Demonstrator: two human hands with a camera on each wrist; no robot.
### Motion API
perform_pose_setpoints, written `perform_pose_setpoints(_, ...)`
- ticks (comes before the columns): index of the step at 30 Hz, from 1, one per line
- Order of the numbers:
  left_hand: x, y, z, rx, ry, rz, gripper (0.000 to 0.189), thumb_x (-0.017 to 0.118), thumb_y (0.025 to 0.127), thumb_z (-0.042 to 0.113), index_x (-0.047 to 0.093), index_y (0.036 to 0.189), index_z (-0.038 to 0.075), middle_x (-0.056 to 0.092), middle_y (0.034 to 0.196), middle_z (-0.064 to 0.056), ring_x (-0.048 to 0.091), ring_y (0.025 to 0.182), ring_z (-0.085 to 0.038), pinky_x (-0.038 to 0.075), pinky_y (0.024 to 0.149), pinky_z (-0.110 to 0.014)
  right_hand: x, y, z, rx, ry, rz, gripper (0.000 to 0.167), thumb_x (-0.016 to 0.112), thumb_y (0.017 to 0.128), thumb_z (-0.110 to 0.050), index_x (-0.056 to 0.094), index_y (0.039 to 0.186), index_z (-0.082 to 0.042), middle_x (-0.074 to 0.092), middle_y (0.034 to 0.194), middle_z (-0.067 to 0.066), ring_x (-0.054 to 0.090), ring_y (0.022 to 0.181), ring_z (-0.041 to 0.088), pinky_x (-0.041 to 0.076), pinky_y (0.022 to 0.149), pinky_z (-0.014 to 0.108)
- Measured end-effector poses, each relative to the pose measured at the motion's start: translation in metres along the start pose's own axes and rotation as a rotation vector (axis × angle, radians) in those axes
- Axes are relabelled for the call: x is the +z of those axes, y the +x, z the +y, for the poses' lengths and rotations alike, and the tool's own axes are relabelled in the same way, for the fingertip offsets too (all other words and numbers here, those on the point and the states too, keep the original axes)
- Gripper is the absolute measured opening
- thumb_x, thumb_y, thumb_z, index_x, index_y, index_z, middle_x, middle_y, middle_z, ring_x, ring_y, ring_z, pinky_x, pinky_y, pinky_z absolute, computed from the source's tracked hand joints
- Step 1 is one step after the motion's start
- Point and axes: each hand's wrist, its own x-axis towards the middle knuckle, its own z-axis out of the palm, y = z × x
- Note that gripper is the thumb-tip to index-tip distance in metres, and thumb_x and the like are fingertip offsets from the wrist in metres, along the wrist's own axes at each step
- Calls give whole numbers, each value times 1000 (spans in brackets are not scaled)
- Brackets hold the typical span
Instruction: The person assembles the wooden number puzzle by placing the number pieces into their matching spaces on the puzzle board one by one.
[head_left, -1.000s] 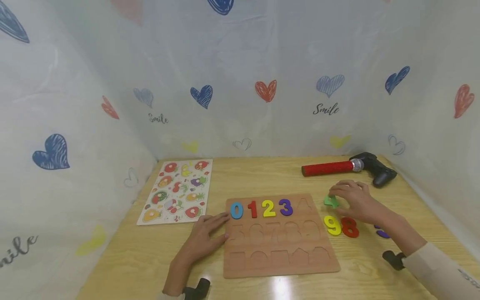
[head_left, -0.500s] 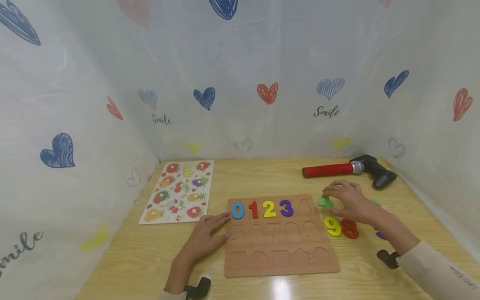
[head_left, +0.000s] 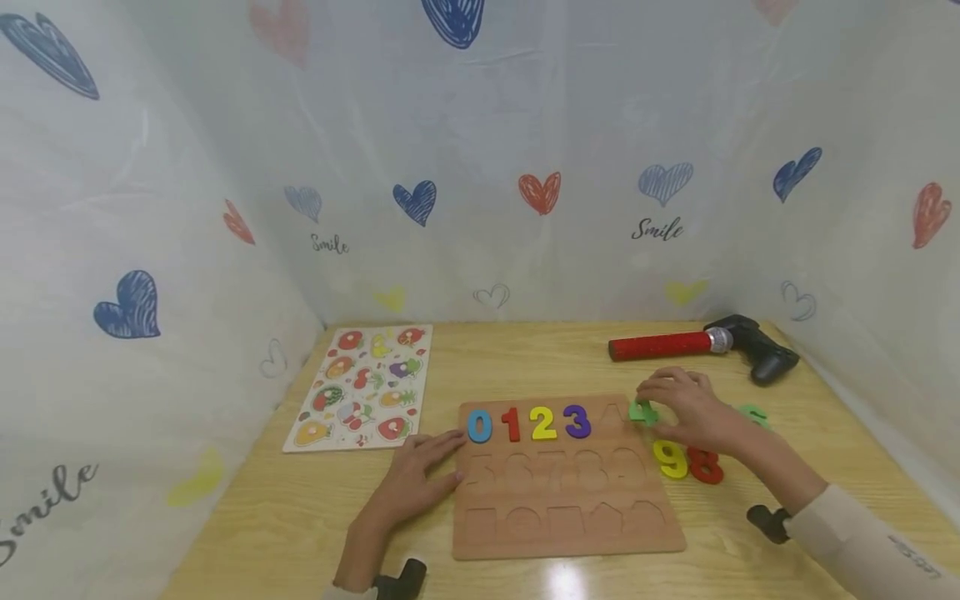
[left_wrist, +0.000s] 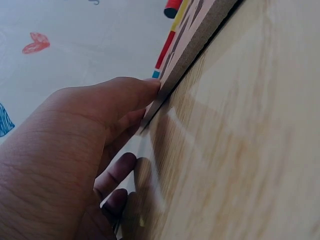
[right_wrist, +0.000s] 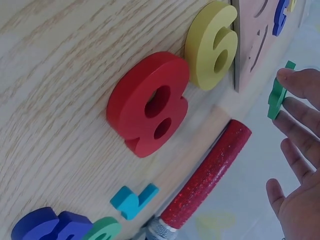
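My right hand [head_left: 693, 408] pinches a green number 4 [head_left: 642, 412] between thumb and fingertips, at the top right corner of the wooden number board [head_left: 570, 537]. In the right wrist view the green 4 [right_wrist: 280, 92] is held up off the table. My left hand [head_left: 416, 479] rests at the board's left edge with thumb and fingertips touching it; the left wrist view shows the fingers extended. In the board's top row sit a blue 0 [head_left: 479, 426], a red 1 [head_left: 511, 424], a yellow 2 [head_left: 543, 422] and a purple 3 [head_left: 577, 421], beside an outlined recess.
Right of the board lie a yellow 9 [head_left: 670, 459], a red 8 [head_left: 705, 465] and a green piece [head_left: 753, 414]. A blue piece [right_wrist: 134, 200] lies near them. Behind are a red microphone [head_left: 663, 344] and a black controller [head_left: 761, 350]. A fruit puzzle board [head_left: 375, 367] lies back left.
My right hand has carried the green 4 leftward from beside the board to its top right corner. The left hand stays at the board's edge.
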Motion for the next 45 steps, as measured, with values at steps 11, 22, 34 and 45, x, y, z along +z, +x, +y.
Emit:
perform_pose_setpoints(11, 3, 0, -3, 6, -11, -5, 51, 69, 92, 42, 62, 139, 25, 51, 148, 13, 42, 119, -16, 38, 96, -50, 10, 6, -3, -20, 16, -10, 42, 86, 76, -12, 72, 116, -9, 65, 123, 11, 43, 123, 40, 25, 94, 67)
perform_pose_setpoints(22, 2, 2, -2, 41, -9, 11, 51, 69, 92, 41, 62, 139, 23, 52, 148, 10, 44, 118, -19, 39, 95, -50, 20, 14, -4, -37, 17, -29, 43, 87, 77, -15, 71, 118, -9, 65, 123, 10, 43, 122, 38, 26, 94, 67)
perform_pose_setpoints(34, 2, 2, -4, 55, 6, 26, 51, 70, 91, 39, 62, 139, 25, 52, 147, 11, 44, 117, -18, 40, 95, -49, 30, 21, -3, -36, -1, -57, 44, 85, 79, -18, 71, 119, -8, 64, 124, 10, 43, 123, 37, 27, 95, 65)
perform_pose_setpoints(45, -1, 2, -2, 37, -4, 13, 51, 71, 91, 39, 62, 139, 24, 51, 148, 12, 44, 117, -17, 39, 95, -48, 34, 27, -5, -54, -2, -64, 40, 85, 79, -17, 72, 116, -10, 66, 121, 8, 44, 122, 37, 28, 94, 65)
